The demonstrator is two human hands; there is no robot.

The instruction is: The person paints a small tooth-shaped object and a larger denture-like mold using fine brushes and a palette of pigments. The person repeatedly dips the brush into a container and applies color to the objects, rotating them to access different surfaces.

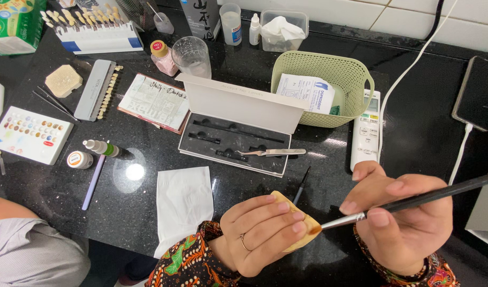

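Brush (414,201) tip on hand-held sponge (302,226)

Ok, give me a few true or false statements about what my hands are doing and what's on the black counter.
1. The right hand holds a thin dark-handled brush. True.
2. The left hand holds a pale yellow wedge-shaped sponge. True.
3. The brush tip is far from the sponge. False: it touches the sponge's edge.
4. The metal tweezers lie in the green plastic basket. False: they rest on the open white tool case.
5. A white remote control lies beside the basket. True.
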